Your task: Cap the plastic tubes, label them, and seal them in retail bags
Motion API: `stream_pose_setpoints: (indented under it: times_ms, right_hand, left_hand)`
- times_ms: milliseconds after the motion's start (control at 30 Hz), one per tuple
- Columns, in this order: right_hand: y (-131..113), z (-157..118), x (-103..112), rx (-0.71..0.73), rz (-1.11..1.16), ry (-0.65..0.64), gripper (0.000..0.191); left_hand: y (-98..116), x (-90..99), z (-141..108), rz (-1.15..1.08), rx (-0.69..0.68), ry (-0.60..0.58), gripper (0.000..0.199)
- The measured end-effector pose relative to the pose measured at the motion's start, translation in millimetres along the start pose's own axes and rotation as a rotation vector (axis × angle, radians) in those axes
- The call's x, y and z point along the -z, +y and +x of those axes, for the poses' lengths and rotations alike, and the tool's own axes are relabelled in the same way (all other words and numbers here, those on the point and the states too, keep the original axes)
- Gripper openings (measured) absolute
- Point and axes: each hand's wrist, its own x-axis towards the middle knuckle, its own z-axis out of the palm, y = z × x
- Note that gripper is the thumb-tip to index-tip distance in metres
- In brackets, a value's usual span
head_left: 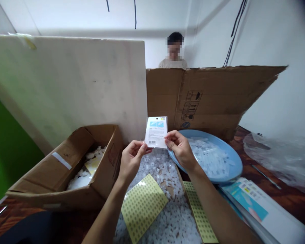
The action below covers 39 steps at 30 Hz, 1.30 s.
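Observation:
Both hands hold up a small printed card in a clear plastic sleeve (pixel 157 132), with a barcode, text and two blue pictures facing me. My left hand (pixel 133 158) pinches its lower left corner between thumb and fingers. At the right edge, my right hand (pixel 180 146) grips it the same way. Below the hands lies a heap of small translucent plastic pieces (pixel 155 162). On that heap rests a yellow sheet of small round stickers (pixel 143 206). Another yellow sticker sheet (pixel 199 211) lies partly under my right forearm.
A blue round basin (pixel 235 162) holds translucent plastic strips. An open cardboard box (pixel 40 179) with scraps stands left. Printed cards (pixel 266 210) lie at right, near clear plastic bags (pixel 282 159). A white board (pixel 73 88) and cardboard panel (pixel 218 98) stand behind; a person (pixel 173 63) is beyond.

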Motion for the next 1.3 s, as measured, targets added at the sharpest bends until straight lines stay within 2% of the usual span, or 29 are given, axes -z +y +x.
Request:
stream_pose_setpoints:
  times_ms: [233, 433, 600, 700, 833, 967, 1067, 1300]
  right_hand:
    - [-5.5, 1.2, 4.6, -0.001, -0.016, 0.033, 0.015]
    - [-3.6, 0.4, 1.1, -0.036, 0.032, 0.04, 0.015]
    - [-15.8, -1.5, 2.5, 0.008, 0.114, -0.042, 0.016]
    - [-24.8, -5.0, 7.2, 0.04, 0.063, -0.11, 0.012]
    - [-27.1, -9.2, 6.1, -0.012, -0.019, -0.174, 0.021]
    - [-20.5, -9.6, -3.7, 0.052, -0.025, -0.029, 0.014]
    - [-16.4, -10.3, -10.7, 0.077, -0.038, 0.076, 0.019]
    - [-16.0, -17.7, -25.2, 0.128, -0.053, 0.145, 0.024]
  left_hand:
    - [-3.9, -4.7, -1.4, -0.077, 0.056, -0.024, 0.03]
    - [-11.6, -3.2, -1.8, -0.029, -0.058, 0.049, 0.025]
    - [-9.7, 2.3, -1.0, 0.024, -0.13, 0.1, 0.018]
    - [-5.7, 4.4, -0.7, 0.046, -0.177, 0.133, 0.018]
    - [0.1, 3.3, -1.9, 0.076, -0.197, 0.162, 0.018]
    - [6.6, -0.3, -4.9, 0.138, -0.204, 0.147, 0.019]
    - [10.2, -2.4, -7.4, 0.16, -0.239, 0.119, 0.02]
    - [12.0, -2.2, -10.0, 0.133, -0.345, 0.077, 0.02]
